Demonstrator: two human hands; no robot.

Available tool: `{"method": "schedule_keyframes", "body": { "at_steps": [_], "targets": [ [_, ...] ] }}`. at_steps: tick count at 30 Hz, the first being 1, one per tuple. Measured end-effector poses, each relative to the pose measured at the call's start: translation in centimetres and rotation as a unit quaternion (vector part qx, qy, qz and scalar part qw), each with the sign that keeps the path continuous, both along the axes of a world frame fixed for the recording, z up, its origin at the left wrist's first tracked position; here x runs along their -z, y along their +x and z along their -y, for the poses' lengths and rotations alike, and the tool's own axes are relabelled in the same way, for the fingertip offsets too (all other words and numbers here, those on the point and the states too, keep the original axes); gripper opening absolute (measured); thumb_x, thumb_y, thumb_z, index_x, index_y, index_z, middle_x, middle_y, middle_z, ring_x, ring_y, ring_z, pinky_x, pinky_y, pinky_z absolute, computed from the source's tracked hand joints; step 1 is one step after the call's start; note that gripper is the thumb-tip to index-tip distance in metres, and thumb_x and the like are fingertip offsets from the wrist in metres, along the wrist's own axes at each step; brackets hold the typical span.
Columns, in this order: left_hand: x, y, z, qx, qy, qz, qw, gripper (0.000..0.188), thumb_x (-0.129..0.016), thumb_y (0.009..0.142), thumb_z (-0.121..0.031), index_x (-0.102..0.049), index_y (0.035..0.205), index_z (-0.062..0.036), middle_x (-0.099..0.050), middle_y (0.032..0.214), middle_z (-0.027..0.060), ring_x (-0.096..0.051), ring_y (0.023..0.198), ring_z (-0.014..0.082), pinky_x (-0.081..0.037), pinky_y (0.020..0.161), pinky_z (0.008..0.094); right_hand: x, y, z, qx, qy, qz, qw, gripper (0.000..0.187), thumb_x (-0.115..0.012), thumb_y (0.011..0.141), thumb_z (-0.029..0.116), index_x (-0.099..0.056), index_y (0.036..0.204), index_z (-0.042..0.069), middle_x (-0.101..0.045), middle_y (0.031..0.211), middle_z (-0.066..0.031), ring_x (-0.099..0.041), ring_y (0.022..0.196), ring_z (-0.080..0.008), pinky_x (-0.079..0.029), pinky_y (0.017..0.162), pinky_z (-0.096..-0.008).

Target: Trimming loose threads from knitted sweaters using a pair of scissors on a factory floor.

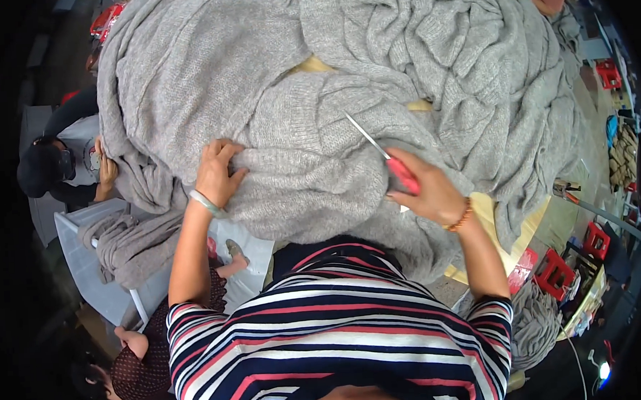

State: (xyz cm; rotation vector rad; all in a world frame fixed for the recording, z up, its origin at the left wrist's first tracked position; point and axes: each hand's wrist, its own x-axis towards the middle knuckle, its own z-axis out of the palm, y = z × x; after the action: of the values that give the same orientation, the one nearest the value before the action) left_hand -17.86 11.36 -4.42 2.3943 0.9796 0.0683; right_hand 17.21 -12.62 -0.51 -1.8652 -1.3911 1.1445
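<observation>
Soft grey knitted fabric (306,193) lies bunched in front of me, with a ribbed band across its upper part. My left hand (219,172) rests on its left side, fingers spread and thumb apart from them. In my right hand (433,191) is a pair of red-handled scissors (375,146), gripped by the handles. Their slim metal blades look closed and point up and to the left over the knit. My right fingertips are slightly blurred and partly hidden.
Heaps of the same grey knit cover most of the table (487,221), its yellowish top showing in gaps. At left, a co-worker (68,164) touches the pile's edge; another person sits lower left. A white-framed holder (97,242) carries folded knit. Red stools (552,272) stand at right.
</observation>
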Motion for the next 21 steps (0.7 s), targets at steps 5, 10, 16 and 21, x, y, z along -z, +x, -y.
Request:
{"method": "schedule_keyframes", "body": {
  "at_steps": [5, 10, 16, 21],
  "targets": [
    [-2.2, 1.4, 0.9, -0.048, 0.026, 0.079, 0.995, 0.025, -0.068, 0.079, 0.002, -0.061, 0.102, -0.0012, -0.064, 0.101, 0.0102, -0.060, 0.092, 0.0234, -0.049, 0.080, 0.0343, -1.7, -0.2, 1.6, 0.036, -0.008, 0.069, 0.997, 0.060, -0.072, 0.083, 0.008, -0.050, 0.139, 0.005, -0.066, 0.121, -0.0237, -0.065, 0.111, -0.0405, -0.052, 0.094, -0.0405],
    [-12.4, 5.5, 5.5, -0.056, -0.108, 0.419, 0.900, 0.026, -0.061, 0.081, 0.003, -0.059, 0.107, -0.0008, -0.069, 0.098, 0.0127, -0.065, 0.086, 0.0157, -0.053, 0.074, 0.0304, -5.4, 6.2, 9.6, 0.236, 0.093, 0.236, 0.938, 0.054, -0.058, 0.086, -0.009, -0.055, 0.138, 0.005, -0.062, 0.100, -0.0024, -0.056, 0.089, -0.0133, -0.047, 0.084, -0.0283],
    [-10.4, 15.2, 13.9, 0.284, -0.020, 0.375, 0.883, 0.049, -0.075, 0.078, -0.010, -0.060, 0.125, -0.0054, -0.062, 0.124, 0.0156, -0.065, 0.100, 0.0333, -0.054, 0.083, 0.0425, -6.2, 10.5, 21.5, 0.398, 0.064, 0.458, 0.792, 0.049, -0.057, 0.091, 0.000, -0.053, 0.139, 0.005, -0.066, 0.110, -0.0214, -0.067, 0.095, -0.0330, -0.052, 0.084, -0.0376],
    [-2.5, 14.3, 17.3, 0.348, -0.042, 0.216, 0.911, 0.071, -0.081, 0.072, -0.021, -0.052, 0.138, -0.0130, -0.048, 0.143, 0.0176, -0.052, 0.125, 0.0347, -0.043, 0.101, 0.0515, -0.3, 11.5, 30.6, 0.438, -0.072, 0.421, 0.791, 0.052, -0.060, 0.089, 0.002, -0.051, 0.139, 0.006, -0.066, 0.113, -0.0284, -0.065, 0.106, -0.0452, -0.052, 0.085, -0.0445]
  ]
}}
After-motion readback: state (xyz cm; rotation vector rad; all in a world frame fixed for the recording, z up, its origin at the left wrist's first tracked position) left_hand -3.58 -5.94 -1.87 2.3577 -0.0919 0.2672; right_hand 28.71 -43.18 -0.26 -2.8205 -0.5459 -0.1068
